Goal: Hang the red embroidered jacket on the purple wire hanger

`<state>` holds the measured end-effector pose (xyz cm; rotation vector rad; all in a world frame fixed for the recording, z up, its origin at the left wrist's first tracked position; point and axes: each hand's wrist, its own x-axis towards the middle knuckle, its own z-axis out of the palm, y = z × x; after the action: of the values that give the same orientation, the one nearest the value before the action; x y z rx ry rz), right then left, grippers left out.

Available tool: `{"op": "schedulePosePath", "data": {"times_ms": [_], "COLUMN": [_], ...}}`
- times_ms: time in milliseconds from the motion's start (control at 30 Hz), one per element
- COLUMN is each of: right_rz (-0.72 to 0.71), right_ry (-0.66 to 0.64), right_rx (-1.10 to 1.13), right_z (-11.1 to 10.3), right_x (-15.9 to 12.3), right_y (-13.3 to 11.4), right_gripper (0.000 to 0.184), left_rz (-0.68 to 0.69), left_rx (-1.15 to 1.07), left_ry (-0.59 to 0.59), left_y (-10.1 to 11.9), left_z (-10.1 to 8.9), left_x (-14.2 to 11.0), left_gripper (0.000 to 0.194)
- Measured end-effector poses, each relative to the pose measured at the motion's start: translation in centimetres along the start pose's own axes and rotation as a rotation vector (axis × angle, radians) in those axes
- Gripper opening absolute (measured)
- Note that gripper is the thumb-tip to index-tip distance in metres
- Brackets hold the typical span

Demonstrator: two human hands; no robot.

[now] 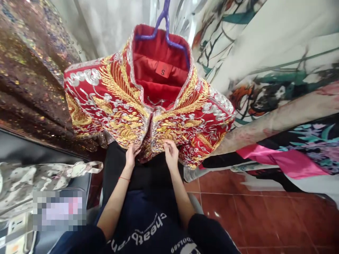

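A red jacket [106,106] with dense gold and silver embroidery hangs in front of me on a purple hanger [165,17]. Its stand-up collar is done up at the neck, and below that the front parts slightly. A red label marked S [163,69] shows inside the collar. My left hand [131,154] has its fingers curled on the left front panel, near the opening. On the other side of the gap, my right hand [171,152] pinches the right front panel between thumb and fingers. Some fingertips are hidden against the cloth.
Sequined brown-gold fabric [31,77] hangs at the left, floral white fabric [265,70] at the right. A pink satin piece [286,160] lies over dark floral cloth. Lower left are a patterned cloth bag [21,183] and a socket strip [17,229]. The floor [251,218] is red tile.
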<state>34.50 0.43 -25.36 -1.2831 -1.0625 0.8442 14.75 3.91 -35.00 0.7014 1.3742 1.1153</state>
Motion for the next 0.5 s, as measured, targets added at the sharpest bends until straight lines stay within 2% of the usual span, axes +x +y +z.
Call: {"op": "schedulePosePath", "data": {"times_ms": [133,233,333,400,500], "right_rz": [0.333,0.631,0.877,0.969,1.003], "right_ry": [0.021,-0.038,-0.054,-0.01,0.084], "right_rx": [0.137,0.267,0.39,0.457,0.548], "right_z": [2.7,4.4,4.8,4.7,4.5], "right_x": [-3.5,-4.4,-4.1,-3.7,-3.3], "right_y": [4.3,7.4,9.8,10.9,11.9], "right_gripper": [0.022,0.022,0.029,0.035,0.037], "left_rz": [-0.209,-0.24,-0.237,-0.261,-0.341], "left_rx": [-0.184,-0.275,-0.328,-0.341,-0.328], "left_ry": [0.057,0.109,0.12,0.077,-0.025], "left_y": [-1.6,-2.1,-2.1,-2.1,-2.3], "left_z": [-1.1,-0.7,-0.1,0.1,0.1], "left_x": [0.7,1.0,1.3,1.4,1.3], "left_gripper": [0.052,0.037,0.026,0.028,0.033]}}
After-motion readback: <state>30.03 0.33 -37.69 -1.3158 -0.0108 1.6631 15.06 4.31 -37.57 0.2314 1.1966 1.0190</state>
